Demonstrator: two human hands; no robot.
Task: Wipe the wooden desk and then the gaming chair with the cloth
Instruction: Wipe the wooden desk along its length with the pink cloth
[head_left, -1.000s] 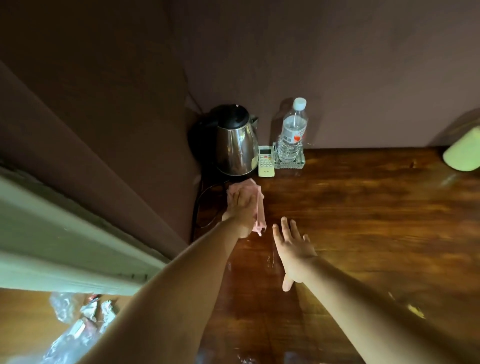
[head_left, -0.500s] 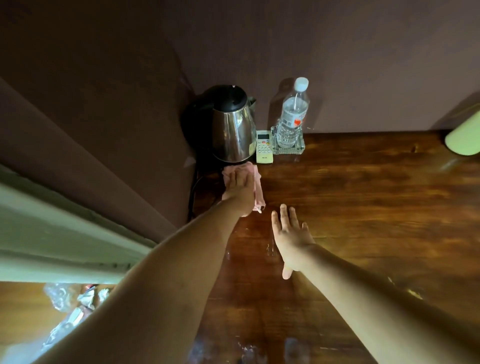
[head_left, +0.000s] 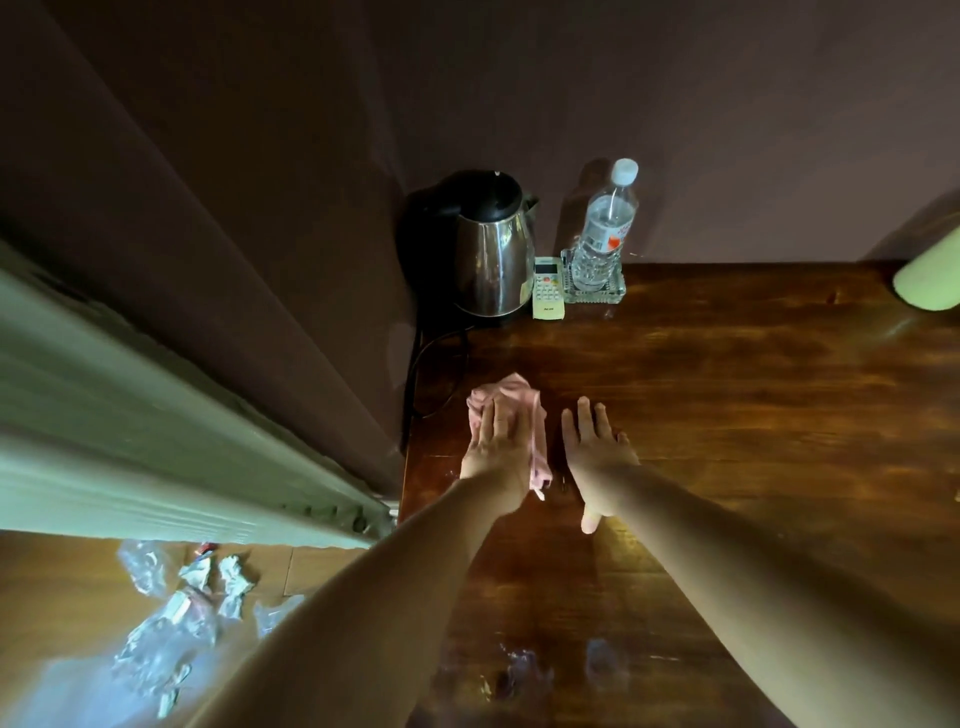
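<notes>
Here, crumpled plastic wrappers (head_left: 176, 618) litter the floor; the left hand (head_left: 496, 447) presses flat on the crumpled pink cloth (head_left: 511, 410) at the glossy brown wooden desk's (head_left: 727, 415) left edge, the right hand (head_left: 597, 447) lies open and empty beside. Likely early: much desk remains, and the chair is unseen.

Arms: two, bare to frame edge, no sleeves
Left hand (head_left: 496, 441): no glove
Right hand (head_left: 597, 452): no glove
</notes>
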